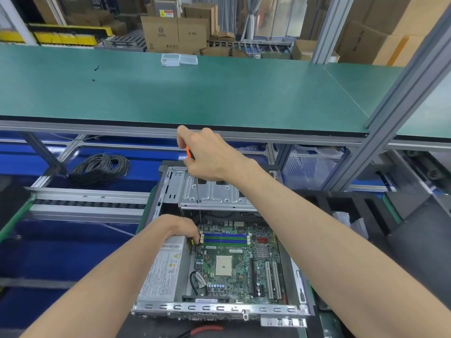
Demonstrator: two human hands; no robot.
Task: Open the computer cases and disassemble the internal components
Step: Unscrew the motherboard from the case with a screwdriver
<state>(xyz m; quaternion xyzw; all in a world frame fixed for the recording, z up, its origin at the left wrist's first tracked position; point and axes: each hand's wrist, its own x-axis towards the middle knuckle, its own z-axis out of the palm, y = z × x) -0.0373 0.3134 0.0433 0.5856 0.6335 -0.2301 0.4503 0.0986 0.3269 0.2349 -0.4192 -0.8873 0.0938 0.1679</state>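
An open computer case [219, 308] lies below me with its green motherboard [234, 262] exposed. A silver power supply [163, 272] fills the case's left side and a metal drive cage [214, 191] sits at the far end. My right hand [207, 152] grips the orange and black handle of a screwdriver [197, 189], whose thin shaft points straight down to the board's far left corner. My left hand [178, 226] rests at that corner beside the memory slots [225, 239], fingers curled down around the screwdriver tip; what they pinch is hidden.
A green bench top [195, 93] spans the view above the case, with two clear plastic boxes [179, 59] at its far edge. A coil of black cable [102, 167] lies left on a blue surface. Aluminium frame posts [395, 98] rise on the right. Cardboard cartons stand behind.
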